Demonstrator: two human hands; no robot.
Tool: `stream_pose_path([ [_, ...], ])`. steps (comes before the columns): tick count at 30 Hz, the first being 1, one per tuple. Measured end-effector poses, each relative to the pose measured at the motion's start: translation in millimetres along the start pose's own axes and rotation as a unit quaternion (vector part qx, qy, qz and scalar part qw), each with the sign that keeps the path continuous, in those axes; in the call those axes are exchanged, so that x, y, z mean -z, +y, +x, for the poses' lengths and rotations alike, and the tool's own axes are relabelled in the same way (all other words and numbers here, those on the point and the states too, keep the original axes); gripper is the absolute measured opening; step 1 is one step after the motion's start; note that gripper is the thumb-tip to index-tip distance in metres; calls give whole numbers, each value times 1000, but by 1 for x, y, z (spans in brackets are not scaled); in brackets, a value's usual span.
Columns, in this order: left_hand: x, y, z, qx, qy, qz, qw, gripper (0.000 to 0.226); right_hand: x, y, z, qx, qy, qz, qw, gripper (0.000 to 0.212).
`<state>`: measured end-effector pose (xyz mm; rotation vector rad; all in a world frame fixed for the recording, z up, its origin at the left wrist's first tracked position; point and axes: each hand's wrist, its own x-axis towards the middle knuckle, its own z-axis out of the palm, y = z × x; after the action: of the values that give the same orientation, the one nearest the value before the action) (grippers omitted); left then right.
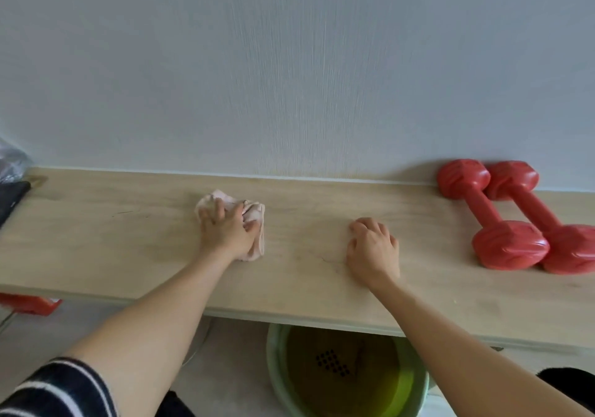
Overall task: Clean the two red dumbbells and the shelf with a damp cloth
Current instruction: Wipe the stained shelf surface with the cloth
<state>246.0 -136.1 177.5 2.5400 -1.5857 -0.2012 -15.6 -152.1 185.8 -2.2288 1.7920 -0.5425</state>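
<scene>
A pale pink cloth (252, 212) lies bunched on the light wooden shelf (128, 249), left of the middle. My left hand (225, 229) lies on top of the cloth, fingers curled into its folds. My right hand (373, 252) rests on the bare shelf a little to the right, fingers loosely bent, holding nothing. Two red dumbbells (483, 210) (541, 213) lie side by side at the shelf's right end, their far heads against the wall.
A green basin (277, 381) with water stands on the floor under the shelf's front edge. A dark item (11, 197) and a plastic bag (9, 159) sit at the shelf's left end. Something red (29, 304) shows below the left edge. A white wall backs the shelf.
</scene>
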Motion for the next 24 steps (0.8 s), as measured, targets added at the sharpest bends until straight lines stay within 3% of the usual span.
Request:
stream_pose_path([
  [6, -10, 54, 12, -128, 64, -18, 989, 54, -8, 0, 20, -2, 9, 13, 1000, 33],
  [9, -16, 95, 1, -244, 39, -61, 967, 62, -3, 10, 27, -26, 16, 21, 999, 34],
  [12, -25, 131, -19, -304, 7, -94, 948, 50, 7, 24, 27, -61, 30, 31, 997, 35],
  [24, -29, 206, -134, -372, -66, -143, 915, 42, 61, 93, -56, -122, 117, 98, 981, 44],
])
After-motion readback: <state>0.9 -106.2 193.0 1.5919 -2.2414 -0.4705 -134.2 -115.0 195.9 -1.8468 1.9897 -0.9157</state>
